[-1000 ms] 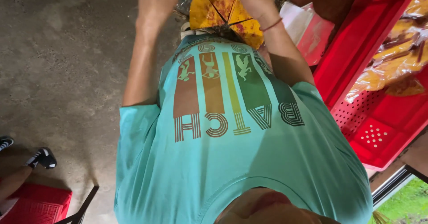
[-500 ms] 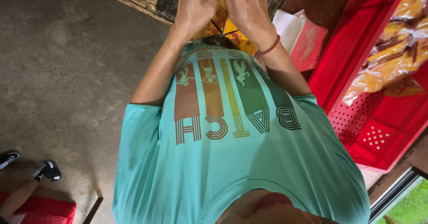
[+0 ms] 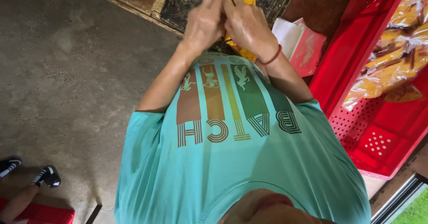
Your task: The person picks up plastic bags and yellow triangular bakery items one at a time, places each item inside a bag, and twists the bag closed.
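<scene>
I look down my teal printed shirt at both hands, pressed together near the top of the head view. My left hand [image 3: 206, 21] and my right hand [image 3: 246, 23], with a red band at the wrist, meet over a yellow-orange piece [image 3: 240, 50] that shows only between and below them. Whether either hand actually grips it is hidden by the fingers.
A red perforated plastic crate [image 3: 356, 95] stands at the right, holding clear bags of yellow-orange food [image 3: 392, 63]. A red and white packet [image 3: 303, 46] lies beside it. Grey concrete floor spreads left. Another person's black shoes [image 3: 44, 176] and leg are at the lower left, near a red crate [image 3: 40, 213].
My hands have come down from raised and apart to pressed together in front of me. The large yellow piece between them is now mostly covered. The view has shifted slightly.
</scene>
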